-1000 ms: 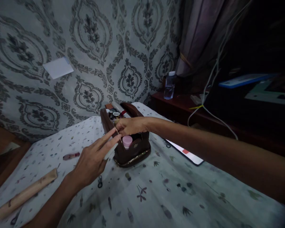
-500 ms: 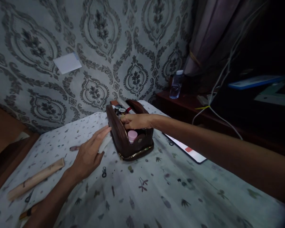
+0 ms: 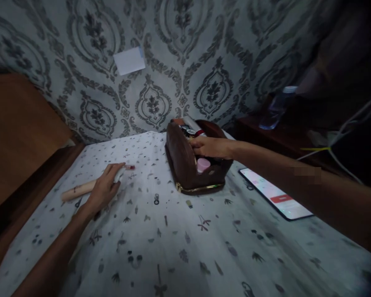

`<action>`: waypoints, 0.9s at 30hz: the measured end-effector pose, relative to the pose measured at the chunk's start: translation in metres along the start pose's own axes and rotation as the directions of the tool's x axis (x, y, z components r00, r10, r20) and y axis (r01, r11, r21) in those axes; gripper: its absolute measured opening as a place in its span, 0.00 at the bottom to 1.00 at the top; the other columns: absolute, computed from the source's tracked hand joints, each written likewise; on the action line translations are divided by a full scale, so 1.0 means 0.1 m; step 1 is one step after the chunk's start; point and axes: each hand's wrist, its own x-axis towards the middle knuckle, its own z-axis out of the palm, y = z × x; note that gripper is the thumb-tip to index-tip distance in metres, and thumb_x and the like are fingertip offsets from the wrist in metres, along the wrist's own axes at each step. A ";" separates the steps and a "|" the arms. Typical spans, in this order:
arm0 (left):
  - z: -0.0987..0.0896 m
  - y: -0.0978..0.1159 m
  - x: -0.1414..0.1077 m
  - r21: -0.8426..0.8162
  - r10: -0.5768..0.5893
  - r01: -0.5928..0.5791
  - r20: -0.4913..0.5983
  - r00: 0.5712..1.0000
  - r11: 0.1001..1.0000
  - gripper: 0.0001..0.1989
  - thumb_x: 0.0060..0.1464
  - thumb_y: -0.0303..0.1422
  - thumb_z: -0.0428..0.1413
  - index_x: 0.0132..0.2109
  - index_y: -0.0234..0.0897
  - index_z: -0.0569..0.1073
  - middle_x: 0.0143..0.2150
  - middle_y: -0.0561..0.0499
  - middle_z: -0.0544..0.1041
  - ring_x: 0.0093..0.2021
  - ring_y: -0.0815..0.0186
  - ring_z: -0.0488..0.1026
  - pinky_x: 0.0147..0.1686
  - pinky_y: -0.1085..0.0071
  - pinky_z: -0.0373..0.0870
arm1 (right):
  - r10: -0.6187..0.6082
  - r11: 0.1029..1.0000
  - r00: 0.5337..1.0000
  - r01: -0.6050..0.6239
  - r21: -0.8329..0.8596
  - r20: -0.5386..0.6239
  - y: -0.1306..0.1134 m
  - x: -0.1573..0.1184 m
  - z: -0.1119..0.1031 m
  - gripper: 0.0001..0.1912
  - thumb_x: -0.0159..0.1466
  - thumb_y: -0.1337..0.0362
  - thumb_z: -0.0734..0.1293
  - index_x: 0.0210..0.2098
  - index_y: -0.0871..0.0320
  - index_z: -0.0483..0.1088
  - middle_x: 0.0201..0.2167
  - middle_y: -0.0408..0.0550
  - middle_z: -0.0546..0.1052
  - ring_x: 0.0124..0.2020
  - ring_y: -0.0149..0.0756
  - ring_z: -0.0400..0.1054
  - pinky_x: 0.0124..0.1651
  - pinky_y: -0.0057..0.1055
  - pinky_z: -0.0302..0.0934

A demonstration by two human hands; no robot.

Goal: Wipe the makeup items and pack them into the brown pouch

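A brown makeup bag (image 3: 181,154) stands unzipped on the bed, with a pink-lidded jar (image 3: 203,165), a silver tube and several dark-capped items inside. My right hand (image 3: 208,147) reaches into its opening, fingers curled down; what they grip is hidden. Left of the bag, my left hand (image 3: 105,187) is low over the sheet, a crumpled white tissue (image 3: 118,176) between its thumb and fingers. Just beyond those fingertips lies a small reddish lip gloss tube (image 3: 130,167). A long beige tube (image 3: 78,190) lies partly behind the left hand.
A lit phone (image 3: 280,198) lies on the patterned sheet (image 3: 173,243) under my right forearm. A water bottle (image 3: 276,109) stands on the dark red side table (image 3: 250,123), near white cables. A wooden board (image 3: 21,132) borders the left side; a patterned wall stands behind.
My left hand has moved left, away from the bag's side, toward the lip gloss tube, carrying the tissue. My right hand stays in the bag. The view has shifted left.
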 end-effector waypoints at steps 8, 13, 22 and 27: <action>-0.06 -0.62 0.04 -0.107 -0.451 0.440 -0.119 0.884 0.891 0.29 0.58 0.44 0.50 0.61 0.31 0.59 0.35 0.52 0.69 0.31 0.65 0.65 0.38 0.66 0.68 | 0.059 0.992 0.965 -0.085 0.092 0.255 0.03 0.04 -0.03 0.06 0.56 0.65 0.68 0.31 0.55 0.77 0.30 0.46 0.81 0.36 0.39 0.75 0.41 0.33 0.70; 0.03 -0.68 0.38 0.003 -0.342 0.344 -0.073 0.937 0.939 0.23 0.61 0.46 0.44 0.49 0.30 0.68 0.37 0.47 0.67 0.40 0.61 0.67 0.43 0.65 0.67 | 0.046 0.998 0.968 -0.057 0.038 0.248 0.02 0.02 -0.07 0.05 0.56 0.64 0.68 0.29 0.56 0.78 0.30 0.46 0.81 0.34 0.38 0.75 0.37 0.30 0.69; 0.46 -0.68 0.64 0.167 -0.046 -0.031 0.436 0.899 0.985 0.26 0.60 0.34 0.47 0.65 0.35 0.58 0.67 0.36 0.59 0.65 0.50 0.57 0.58 0.56 0.61 | 0.121 0.984 0.983 -0.137 0.113 0.135 -0.02 -0.11 -0.14 0.11 0.55 0.58 0.71 0.33 0.59 0.78 0.33 0.48 0.81 0.37 0.38 0.75 0.40 0.32 0.69; 0.36 -0.63 0.49 0.145 -0.022 -0.017 0.266 0.964 0.989 0.10 0.59 0.33 0.49 0.47 0.36 0.68 0.48 0.40 0.71 0.49 0.54 0.69 0.45 0.61 0.67 | -0.120 0.993 0.945 0.120 -0.018 -0.304 -0.32 -0.37 -0.20 0.07 0.58 0.59 0.71 0.34 0.55 0.78 0.31 0.48 0.81 0.32 0.37 0.74 0.35 0.33 0.69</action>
